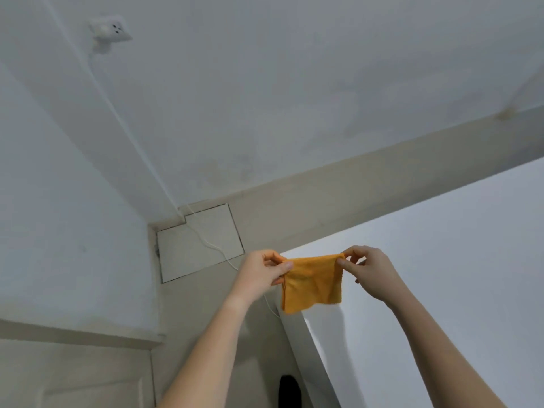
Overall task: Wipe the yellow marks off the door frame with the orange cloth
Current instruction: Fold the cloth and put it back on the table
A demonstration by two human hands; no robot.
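The orange cloth hangs folded in the air between my two hands, in front of a white door or panel. My left hand pinches its upper left corner between thumb and fingers. My right hand pinches the upper right corner. A white door frame with a door below it shows at the lower left. No yellow marks on it are visible from here; a faint yellowish stain sits on the skirting at the far right.
A white wall socket with a plug feeds a thin white cable that runs down the wall and across the floor. A pale floor tile lies in the corner. A dark foot shows at the bottom edge.
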